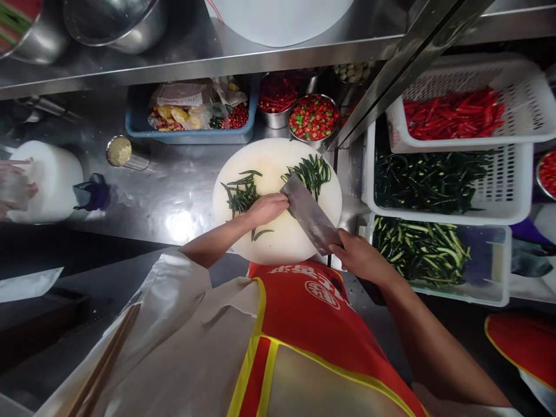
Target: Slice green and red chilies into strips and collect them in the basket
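A round white cutting board [278, 162] lies on the steel counter. On it are whole green chilies [240, 194] at the left and a pile of cut green chilies [311, 172] at the right. My left hand [266, 208] rests curled on the board, pressing down on the whole chilies beside the blade. My right hand [358, 255] grips the handle of a cleaver [309, 214], whose blade lies across the board between the two chili piles.
White baskets at the right hold red chilies [452, 113] and green chilies [428, 179], with a clear tub of green chilies [419, 249] below. Behind the board stand a steel bowl of chopped chilies [313, 117] and a blue tray [191, 113]. Another person's hands [13, 188] show at far left.
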